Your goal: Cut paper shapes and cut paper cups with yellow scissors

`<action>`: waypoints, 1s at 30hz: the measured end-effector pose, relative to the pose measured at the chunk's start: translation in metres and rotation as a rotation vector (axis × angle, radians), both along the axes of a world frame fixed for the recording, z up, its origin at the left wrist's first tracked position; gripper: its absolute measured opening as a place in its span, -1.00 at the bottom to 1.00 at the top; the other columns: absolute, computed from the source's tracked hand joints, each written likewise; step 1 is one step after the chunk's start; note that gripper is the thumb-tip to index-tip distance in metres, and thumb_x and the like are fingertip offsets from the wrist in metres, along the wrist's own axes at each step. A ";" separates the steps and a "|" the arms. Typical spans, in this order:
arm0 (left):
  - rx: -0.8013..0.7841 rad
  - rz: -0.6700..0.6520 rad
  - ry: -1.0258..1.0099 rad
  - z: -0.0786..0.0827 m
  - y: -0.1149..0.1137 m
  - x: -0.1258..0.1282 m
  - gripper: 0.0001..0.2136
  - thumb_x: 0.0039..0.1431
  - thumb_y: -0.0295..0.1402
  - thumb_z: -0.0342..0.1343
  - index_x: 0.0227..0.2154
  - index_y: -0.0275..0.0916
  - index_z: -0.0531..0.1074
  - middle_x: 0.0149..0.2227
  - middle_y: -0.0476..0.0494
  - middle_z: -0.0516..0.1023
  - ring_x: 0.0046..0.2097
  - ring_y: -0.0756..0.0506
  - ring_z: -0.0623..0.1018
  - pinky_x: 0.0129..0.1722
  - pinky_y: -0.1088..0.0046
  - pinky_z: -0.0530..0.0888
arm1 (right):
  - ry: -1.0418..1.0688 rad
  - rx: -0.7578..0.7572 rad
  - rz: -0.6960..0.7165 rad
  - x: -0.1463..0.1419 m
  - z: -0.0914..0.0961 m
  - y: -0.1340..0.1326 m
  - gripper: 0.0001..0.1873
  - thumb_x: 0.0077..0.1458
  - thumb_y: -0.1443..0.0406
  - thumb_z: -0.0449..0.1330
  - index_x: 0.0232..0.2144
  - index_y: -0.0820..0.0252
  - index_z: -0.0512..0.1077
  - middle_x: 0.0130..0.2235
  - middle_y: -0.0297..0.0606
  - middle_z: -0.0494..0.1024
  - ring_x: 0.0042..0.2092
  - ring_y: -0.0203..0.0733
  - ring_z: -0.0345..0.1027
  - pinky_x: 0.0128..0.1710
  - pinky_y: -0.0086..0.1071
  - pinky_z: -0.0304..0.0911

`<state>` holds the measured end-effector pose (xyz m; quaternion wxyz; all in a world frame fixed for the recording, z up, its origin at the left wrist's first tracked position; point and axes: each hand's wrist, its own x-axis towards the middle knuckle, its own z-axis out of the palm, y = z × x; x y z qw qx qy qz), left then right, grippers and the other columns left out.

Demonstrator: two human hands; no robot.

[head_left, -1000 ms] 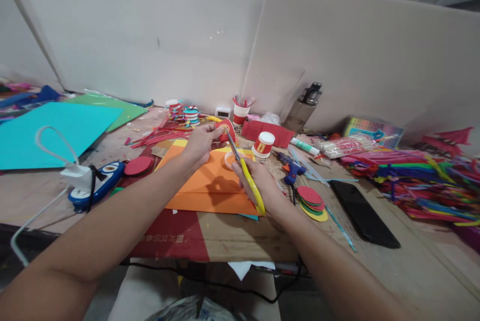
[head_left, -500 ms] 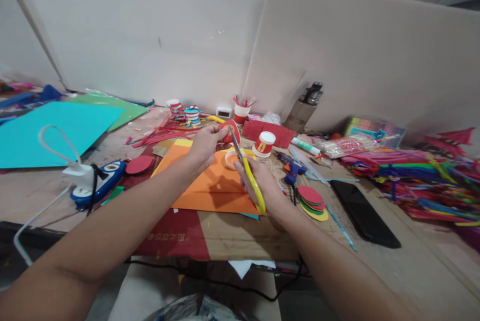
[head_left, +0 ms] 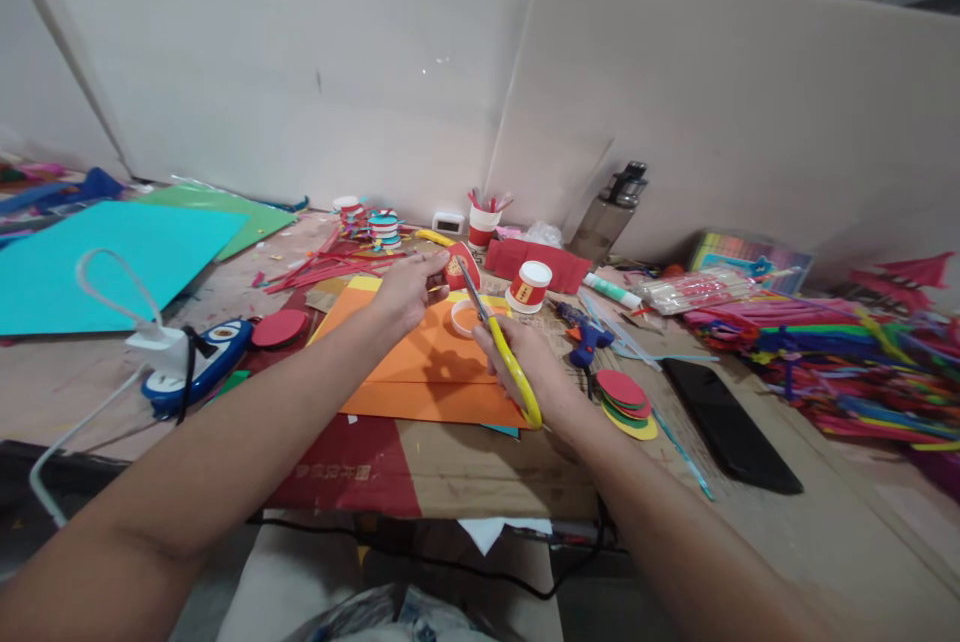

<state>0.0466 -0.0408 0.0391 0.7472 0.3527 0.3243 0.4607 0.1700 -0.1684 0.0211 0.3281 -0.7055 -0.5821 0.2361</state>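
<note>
My left hand (head_left: 414, 290) pinches a red printed paper cup piece (head_left: 459, 267) by its left side. My right hand (head_left: 525, 362) is wrapped around yellow-handled scissors (head_left: 517, 369), whose metal blades point up and away and meet the red piece. Whether the blades have paper between them is too small to tell. Beneath my hands lie orange paper sheets (head_left: 390, 400), and on them rests a white ring (head_left: 463, 318), partly behind the scissors. A red and white paper cup (head_left: 529, 288) stands upside down just beyond my right hand.
Right of my right hand are a blue glue gun (head_left: 587, 337), stacked coloured discs (head_left: 626, 402) and a black phone (head_left: 727, 427). Many pipe cleaners (head_left: 832, 352) lie far right. Leftward are a red disc (head_left: 279, 330), a white plug (head_left: 157, 350) and turquoise paper (head_left: 112, 267).
The scissors have shifted slightly right and tilted a little differently, with my right hand. My left hand still holds the red piece, now turned a little.
</note>
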 end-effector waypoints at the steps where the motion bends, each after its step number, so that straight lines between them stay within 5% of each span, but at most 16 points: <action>1: 0.020 -0.007 -0.004 0.000 -0.001 0.000 -0.89 0.04 -0.50 0.20 -0.52 -0.33 0.39 -0.56 0.01 0.43 -0.56 0.11 0.38 -0.57 0.61 0.31 | -0.027 0.021 0.005 0.001 0.000 -0.001 -0.62 0.16 0.00 0.06 -0.22 0.16 0.43 -0.56 -0.33 0.44 -0.58 -0.32 0.25 -0.61 -0.52 0.08; 20: 0.084 -0.051 -0.043 -0.004 -0.004 0.002 -0.88 0.08 -0.38 0.19 -0.47 -0.33 0.43 -0.52 -0.03 0.46 -0.53 0.07 0.42 -0.54 0.56 0.35 | -0.154 0.046 -0.037 0.003 -0.003 0.000 -0.55 0.18 -0.04 -0.03 -0.37 0.19 0.41 -0.54 -0.30 0.43 -0.57 -0.36 0.21 -0.61 -0.52 0.00; 30: 0.151 -0.009 -0.018 -0.009 -0.004 0.006 -0.82 0.06 -0.42 0.21 -0.57 -0.34 0.35 -0.55 -0.05 0.45 -0.54 0.08 0.41 -0.51 0.57 0.34 | -0.150 0.052 -0.020 0.001 -0.002 -0.003 -0.53 0.18 -0.07 -0.03 -0.23 0.15 0.41 -0.51 -0.32 0.45 -0.56 -0.36 0.22 -0.60 -0.52 0.01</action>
